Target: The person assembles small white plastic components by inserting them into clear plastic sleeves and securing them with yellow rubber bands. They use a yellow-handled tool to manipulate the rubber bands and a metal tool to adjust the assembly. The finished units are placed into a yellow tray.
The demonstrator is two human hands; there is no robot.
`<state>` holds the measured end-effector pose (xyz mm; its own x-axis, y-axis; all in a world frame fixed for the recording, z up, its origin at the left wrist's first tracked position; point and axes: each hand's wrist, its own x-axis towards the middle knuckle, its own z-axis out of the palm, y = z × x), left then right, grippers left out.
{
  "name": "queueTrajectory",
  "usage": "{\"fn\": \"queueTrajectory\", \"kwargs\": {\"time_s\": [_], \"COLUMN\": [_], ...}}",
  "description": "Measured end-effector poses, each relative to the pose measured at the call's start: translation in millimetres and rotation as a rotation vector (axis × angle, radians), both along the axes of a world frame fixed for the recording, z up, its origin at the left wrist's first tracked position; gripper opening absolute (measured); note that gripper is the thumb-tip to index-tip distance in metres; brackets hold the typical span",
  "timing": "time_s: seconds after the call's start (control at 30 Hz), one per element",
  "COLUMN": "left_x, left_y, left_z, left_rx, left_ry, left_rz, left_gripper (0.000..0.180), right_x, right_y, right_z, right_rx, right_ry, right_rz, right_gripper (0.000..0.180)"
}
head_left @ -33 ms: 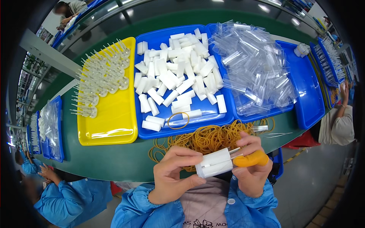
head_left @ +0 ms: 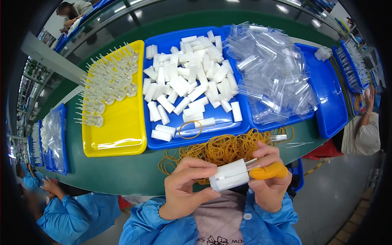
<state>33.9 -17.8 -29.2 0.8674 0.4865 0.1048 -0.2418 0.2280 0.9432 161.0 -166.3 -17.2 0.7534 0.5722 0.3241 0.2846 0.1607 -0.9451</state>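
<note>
Between my two hands is a white foam block piece (head_left: 232,174), lying sideways, with a clear round base at its left end and thin pins sticking out at its right. My left hand (head_left: 185,185) is closed on the base end, thumb below and fingers above. At the other end, my right hand (head_left: 270,179) pinches the piece. An orange-yellow finger cot (head_left: 269,170) covers its index finger, which presses by the pin tips; another finger is raised above them. Just beyond my hands lies a heap of yellow rubber bands (head_left: 222,150).
A yellow tray (head_left: 116,141) bears pinned clear bases. Loose white foam blocks fill a blue tray (head_left: 157,142); clear plastic sleeves (head_left: 277,73) heap beside it. Farther right stands another blue tray (head_left: 326,104). Tweezers (head_left: 296,144) lie right of the bands. Co-workers sit on both sides.
</note>
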Motion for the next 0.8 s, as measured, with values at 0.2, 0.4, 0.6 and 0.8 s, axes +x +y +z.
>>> {"fn": "queueTrajectory", "kwargs": {"time_s": [0.2, 0.4, 0.6, 0.8], "left_x": [3.6, 3.5, 2.7, 1.9], "left_y": [-1.7, 7.9, 13.6, 13.0], "left_z": [0.8, -4.2, -2.1, -3.1], "left_rx": [-0.071, -0.189, -0.222, -0.228], "left_ry": [-0.016, -0.043, -0.059, -0.048], "left_rz": [-0.016, -0.005, 0.023, 0.044], "left_gripper": [0.043, 0.043, 0.042, 0.042], "right_x": [1.1, 49.0, 88.4, 86.4], "right_y": [2.6, 1.5, -2.9, -3.1], "right_z": [3.3, 25.6, 8.4, 2.0], "right_rx": [-0.049, -0.303, -0.825, -0.955], "right_ry": [-0.155, -0.339, -0.909, -0.914], "right_rz": [-0.05, -0.188, -0.327, -0.209], "right_gripper": [0.021, 0.019, 0.021, 0.027]}}
